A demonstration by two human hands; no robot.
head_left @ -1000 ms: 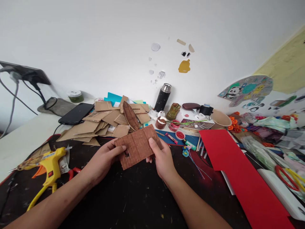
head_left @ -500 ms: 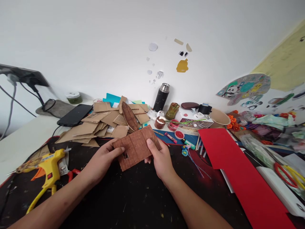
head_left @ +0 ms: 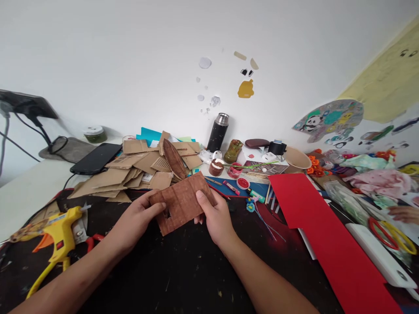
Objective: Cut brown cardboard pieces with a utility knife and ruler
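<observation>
Both hands hold up a brown-painted piece of cardboard [head_left: 181, 203], tilted over the dark mat. A small cut hole shows near its lower left. My left hand [head_left: 139, 218] grips the left edge, thumb on the front face. On the right edge my right hand [head_left: 218, 218] pinches the piece, thumb in front and fingers mostly hidden behind. Just beyond it, a brown leaf-shaped cardboard piece [head_left: 174, 159] leans on a pile of cardboard scraps [head_left: 111, 179]. Left of my left forearm lies a yellow glue gun [head_left: 62, 237], with red-handled pliers [head_left: 91, 242] partly hidden beside it.
A black flask [head_left: 218, 133], a jar of brown paint [head_left: 216, 166] and a pot of red paint [head_left: 242, 183] stand behind. Red card [head_left: 324, 235], a white device [head_left: 376, 253] and scissors [head_left: 388, 233] lie right. Another person's hand [head_left: 404, 214] shows at the right edge.
The view has turned slightly right, so things sit a little further left. Another person's hand has come into sight at the right edge. My grip on the cardboard looks the same.
</observation>
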